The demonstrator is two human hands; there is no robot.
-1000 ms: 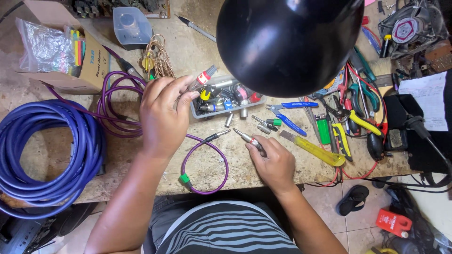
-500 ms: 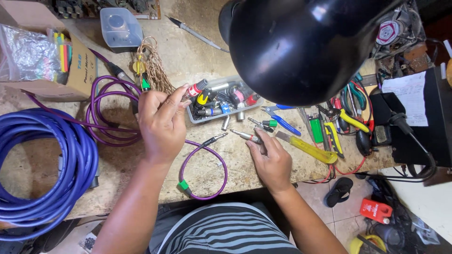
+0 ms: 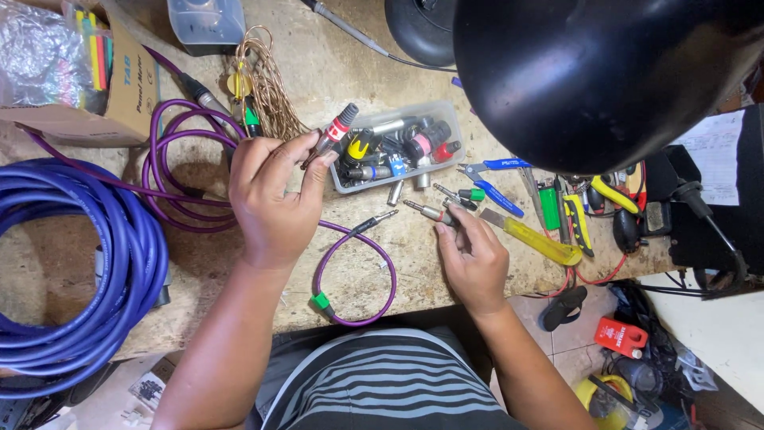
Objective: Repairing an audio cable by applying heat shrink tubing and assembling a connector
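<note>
Hands both closed on parts: my left hand (image 3: 274, 199) pinches a red-ringed connector shell (image 3: 333, 133) over the parts tray (image 3: 398, 147), my right hand (image 3: 473, 259) grips a bare jack plug (image 3: 430, 212) on the tabletop (image 3: 350, 64), not yet joined, purple cable (image 3: 354, 271) lying near.

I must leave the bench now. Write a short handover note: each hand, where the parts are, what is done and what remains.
Left hand: holds a grey connector barrel with a red ring above the clear parts tray.
Right hand: pinches a metal jack plug on the workbench.
Short purple cable: lies between the hands, one plug end bare, green band on the other.
Done: plug and barrel picked up.
Left: barrel and plug are not yet joined.
</note>
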